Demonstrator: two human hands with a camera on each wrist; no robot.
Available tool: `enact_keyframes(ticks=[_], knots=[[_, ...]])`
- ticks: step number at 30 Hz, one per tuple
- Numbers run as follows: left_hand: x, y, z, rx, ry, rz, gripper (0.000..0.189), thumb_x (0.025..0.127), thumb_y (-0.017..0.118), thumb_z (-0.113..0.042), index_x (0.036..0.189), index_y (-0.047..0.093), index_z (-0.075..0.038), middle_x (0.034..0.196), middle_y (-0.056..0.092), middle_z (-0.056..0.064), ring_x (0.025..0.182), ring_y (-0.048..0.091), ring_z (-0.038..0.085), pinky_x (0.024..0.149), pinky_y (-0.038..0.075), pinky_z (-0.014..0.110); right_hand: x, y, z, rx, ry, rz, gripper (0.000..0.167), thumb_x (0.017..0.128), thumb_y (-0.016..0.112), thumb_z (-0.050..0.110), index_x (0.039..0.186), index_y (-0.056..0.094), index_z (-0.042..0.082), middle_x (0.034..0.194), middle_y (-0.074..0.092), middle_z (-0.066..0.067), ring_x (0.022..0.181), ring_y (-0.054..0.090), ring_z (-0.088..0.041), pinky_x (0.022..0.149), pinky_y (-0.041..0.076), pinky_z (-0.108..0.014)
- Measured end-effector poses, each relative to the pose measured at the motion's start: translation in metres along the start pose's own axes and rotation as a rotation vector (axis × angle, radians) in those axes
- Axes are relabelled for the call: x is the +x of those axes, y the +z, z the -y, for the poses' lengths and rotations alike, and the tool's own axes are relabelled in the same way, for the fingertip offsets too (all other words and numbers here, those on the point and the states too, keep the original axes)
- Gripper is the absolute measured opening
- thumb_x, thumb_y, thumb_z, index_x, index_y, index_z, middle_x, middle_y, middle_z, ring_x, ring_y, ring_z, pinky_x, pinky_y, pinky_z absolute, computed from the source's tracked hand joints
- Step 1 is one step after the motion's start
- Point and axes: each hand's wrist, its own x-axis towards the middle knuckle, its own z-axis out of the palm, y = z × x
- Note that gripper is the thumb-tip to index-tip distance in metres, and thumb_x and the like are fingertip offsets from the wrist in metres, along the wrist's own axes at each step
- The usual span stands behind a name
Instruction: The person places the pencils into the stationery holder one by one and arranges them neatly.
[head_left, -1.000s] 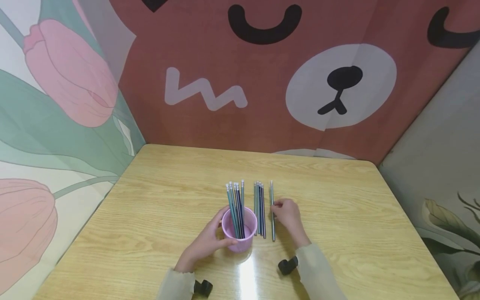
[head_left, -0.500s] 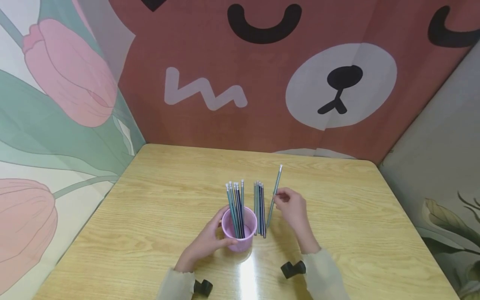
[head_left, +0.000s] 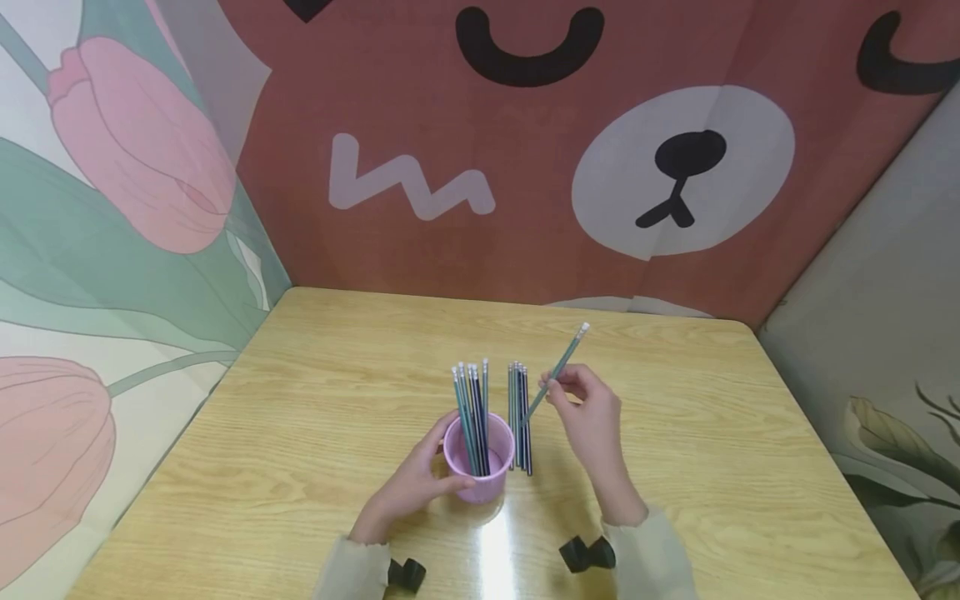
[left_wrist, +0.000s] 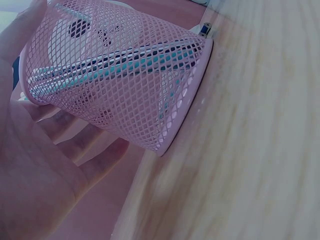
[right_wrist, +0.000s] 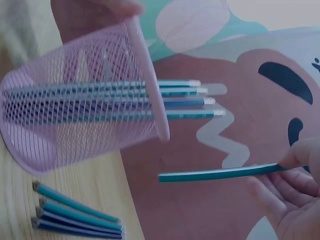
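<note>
A pink mesh pencil cup stands upright on the table, with several green and dark blue pencils leaning inside, white erasers up. My left hand holds the cup, its thumb at the front rim and its fingers round the far side, as the left wrist view also shows. Right of the cup, my right hand pinches a green pencil between thumb and fingers. That pencil is raised and tilted, eraser end up to the right, lower end toward the cup. Several more pencils lie side by side between cup and right hand.
The wooden table reaches back to a wall hanging with a bear print. A tulip-print hanging borders the left side. Small black wrist-worn pieces sit at both cuffs.
My right hand has lifted the single green pencil off the table and tilted it, its eraser end swinging up and right. My left hand and the cup have stayed in place.
</note>
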Motion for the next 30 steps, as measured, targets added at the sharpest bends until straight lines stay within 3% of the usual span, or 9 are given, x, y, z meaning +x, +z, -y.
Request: enact_keyframes(ticks=[7, 12, 21, 30], knots=[[-0.001, -0.001, 0.0, 0.004, -0.01, -0.002, 0.089, 0.079, 0.078, -0.022, 0.151, 0.028, -0.018, 0.152, 0.039, 0.013, 0.132, 0.046, 0.038, 0.108, 0.039, 0.061, -0.011, 0.013, 0.004, 0.197, -0.162, -0.003, 0.02, 0.085, 0.063, -0.01, 0.104, 0.061, -0.008, 0.093, 0.067, -0.028, 0.081, 0.068, -0.004, 0.069, 0.062, -0.028], [0.0, 0.0, -0.001, 0.0, -0.004, 0.0, 0.089, 0.079, 0.078, -0.021, 0.152, 0.027, -0.018, 0.152, 0.04, 0.012, 0.133, 0.045, 0.036, 0.109, 0.039, 0.059, -0.017, 0.022, 0.004, 0.24, -0.208, 0.015, 0.02, 0.084, 0.063, -0.011, 0.104, 0.06, -0.009, 0.092, 0.066, -0.03, 0.082, 0.068, -0.003, 0.067, 0.062, -0.027], [0.001, 0.0, -0.001, 0.008, 0.017, -0.005, 0.089, 0.079, 0.079, -0.021, 0.152, 0.028, -0.02, 0.152, 0.041, 0.01, 0.133, 0.046, 0.033, 0.108, 0.04, 0.057, -0.024, 0.032, -0.007, 0.079, -0.207, 0.025, 0.02, 0.084, 0.069, -0.004, 0.102, 0.066, 0.002, 0.09, 0.071, -0.014, 0.083, 0.064, 0.0, 0.066, 0.06, -0.021], [0.001, 0.0, -0.001, 0.012, 0.022, -0.008, 0.089, 0.078, 0.079, -0.02, 0.151, 0.028, -0.019, 0.151, 0.042, 0.011, 0.132, 0.047, 0.035, 0.108, 0.04, 0.057, -0.029, 0.038, -0.023, 0.008, -0.243, 0.043, 0.024, 0.083, 0.069, -0.005, 0.106, 0.064, -0.001, 0.09, 0.07, -0.014, 0.084, 0.066, -0.009, 0.066, 0.06, -0.021]])
